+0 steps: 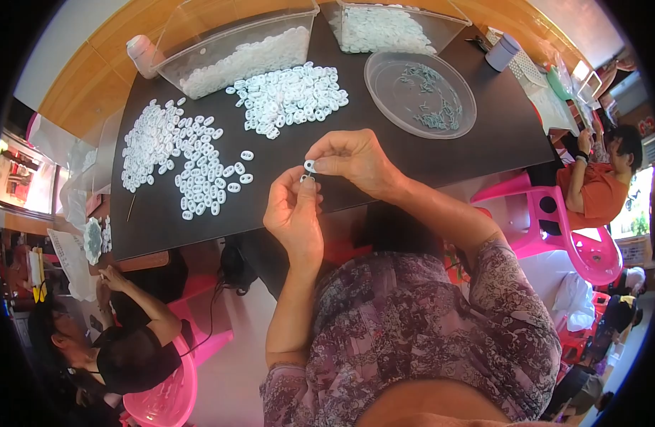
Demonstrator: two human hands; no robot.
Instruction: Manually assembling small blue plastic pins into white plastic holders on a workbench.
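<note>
Near the table's front edge my two hands meet. My right hand (359,162) pinches a small white oval plastic piece (310,166) with holes in it between thumb and fingertips. Just below, the thumb and fingers of my left hand (295,210) are pinched together on a small white bit; its kind is mostly hidden. A thin dark line shows between the two pinches. Loose white oval pieces (201,178) lie in heaps left of my hands, and another pile (292,99) lies beyond them. A round clear tray (384,96) to the far right holds small grey-green parts.
Two clear plastic bins (176,53) of white pieces stand at the back of the dark table (342,196). A pink-topped bottle (144,57) and a grey-lidded container (502,53) flank them. People sit on pink chairs (534,213) at both sides.
</note>
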